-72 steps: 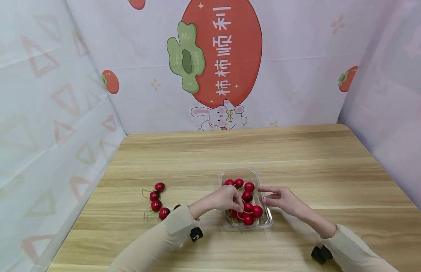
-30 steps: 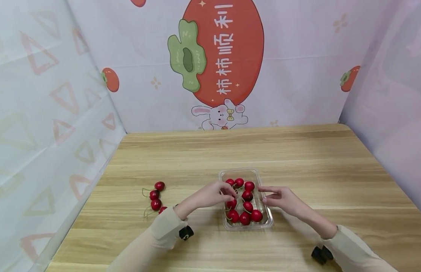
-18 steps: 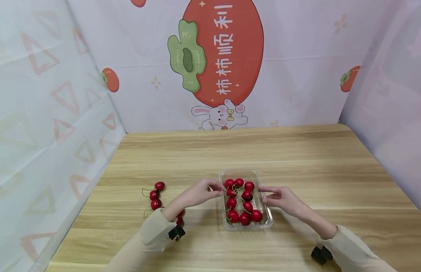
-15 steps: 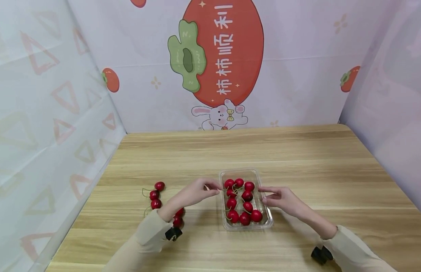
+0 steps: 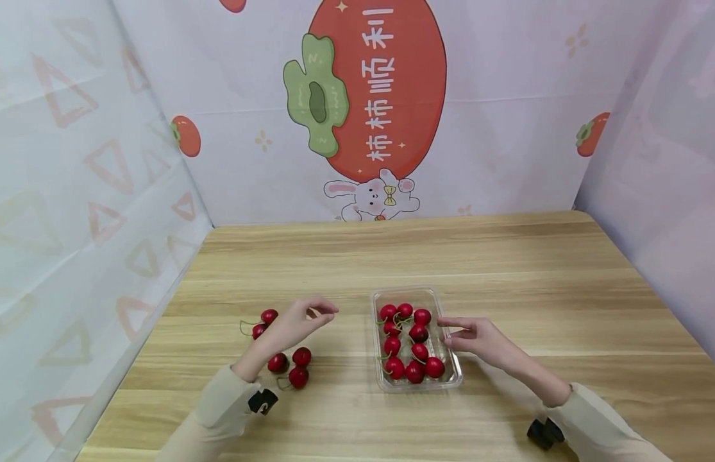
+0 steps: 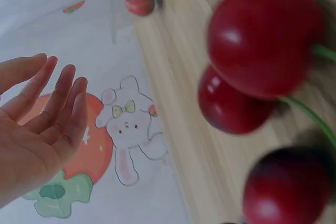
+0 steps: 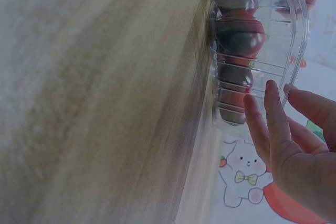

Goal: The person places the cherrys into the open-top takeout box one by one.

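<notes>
My left hand (image 5: pixel 301 325) hangs over the table left of the box, fingers loosely bent and nothing between them. Under and around it lie loose red cherries, one dark cherry (image 5: pixel 298 377) with a green stem among them. Large in the left wrist view is a cherry (image 6: pixel 266 38) near that camera, with the relaxed hand (image 6: pixel 44 119) off to the side. A clear plastic box (image 5: pixel 382 385) holds several stemmed cherries, mostly along its left and near sides. My right hand (image 5: pixel 478 340) touches the box's right side with extended fingers (image 7: pixel 275 111).
Wood-grain table (image 5: pixel 507 256) surrounds the box. Behind it stands a cloth backdrop (image 5: pixel 236 173) printed with a persimmon and a rabbit. A pale side cloth (image 5: pixel 103 256) borders the left edge. Black wrist cameras sit below both sleeves.
My left hand set a cherry in the box's left row, drew back out, and moved left over the loose cherries. My right hand stays at the box's right side.
</notes>
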`<state>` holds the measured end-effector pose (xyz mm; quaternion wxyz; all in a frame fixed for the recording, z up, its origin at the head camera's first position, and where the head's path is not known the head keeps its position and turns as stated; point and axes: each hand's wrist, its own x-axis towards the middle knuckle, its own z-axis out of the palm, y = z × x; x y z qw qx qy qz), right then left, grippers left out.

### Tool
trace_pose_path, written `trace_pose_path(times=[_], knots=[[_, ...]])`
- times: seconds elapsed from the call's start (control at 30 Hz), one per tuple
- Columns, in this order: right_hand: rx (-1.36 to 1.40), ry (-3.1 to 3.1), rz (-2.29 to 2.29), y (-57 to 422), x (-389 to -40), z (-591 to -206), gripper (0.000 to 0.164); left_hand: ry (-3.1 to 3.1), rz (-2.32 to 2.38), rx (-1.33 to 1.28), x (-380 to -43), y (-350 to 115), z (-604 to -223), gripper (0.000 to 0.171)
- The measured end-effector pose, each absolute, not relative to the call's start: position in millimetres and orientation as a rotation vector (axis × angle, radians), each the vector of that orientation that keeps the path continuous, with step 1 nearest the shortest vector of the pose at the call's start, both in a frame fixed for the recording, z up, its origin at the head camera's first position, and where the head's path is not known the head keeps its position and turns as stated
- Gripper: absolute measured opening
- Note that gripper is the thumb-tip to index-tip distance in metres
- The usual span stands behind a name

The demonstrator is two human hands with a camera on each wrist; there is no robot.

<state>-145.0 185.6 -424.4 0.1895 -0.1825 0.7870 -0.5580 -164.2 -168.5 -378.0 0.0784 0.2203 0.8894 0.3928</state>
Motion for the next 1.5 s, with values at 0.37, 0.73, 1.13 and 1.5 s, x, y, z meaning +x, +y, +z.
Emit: trace_pose_path(times=[0.37,0.73,1.13,1.5], knots=[[-0.491,2.210,-1.570,185,-144,-423,0.048,2.846,1.196,0.576,-164,-213,-395,0.017],[-0.474,2.203,-1.575,185,-145,-423,0.049,3.022,1.126,0.422,-164,-257,-403,0.019],[-0.479,2.203,-1.574,185,-144,-422,0.051,3.060,1.060,0.369,-172,-291,-414,0.022],[-0.526,2.180,-1.604,186,-143,-425,0.051,3.051,1.028,0.319,-172,-310,-416,0.020]])
